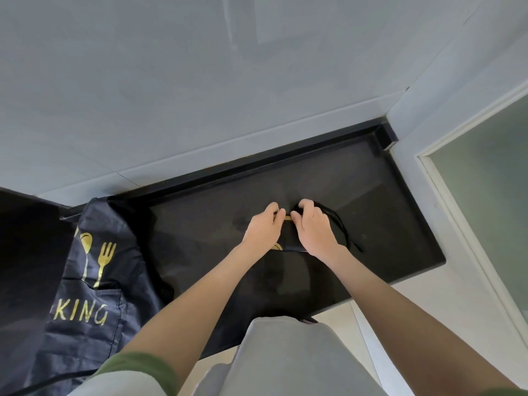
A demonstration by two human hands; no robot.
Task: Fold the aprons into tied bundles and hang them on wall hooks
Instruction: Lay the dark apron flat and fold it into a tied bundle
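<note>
You stood in what looked like a kitchen corner.
A glossy black countertop (371,195) met the grey tiled wall (171,81) mid-frame; an apron (94,281) printed with cutlery lay lower left.

Both bare forearms reached forward and converged. Left hand (264,225) and right hand (314,228) sat almost touching, backs up. Left fingers pinched the folded apron (290,238). Right fingers were curled round its black strings (340,224).

Black counter (385,195): folded apron (290,238), printed apron (100,281)
</note>
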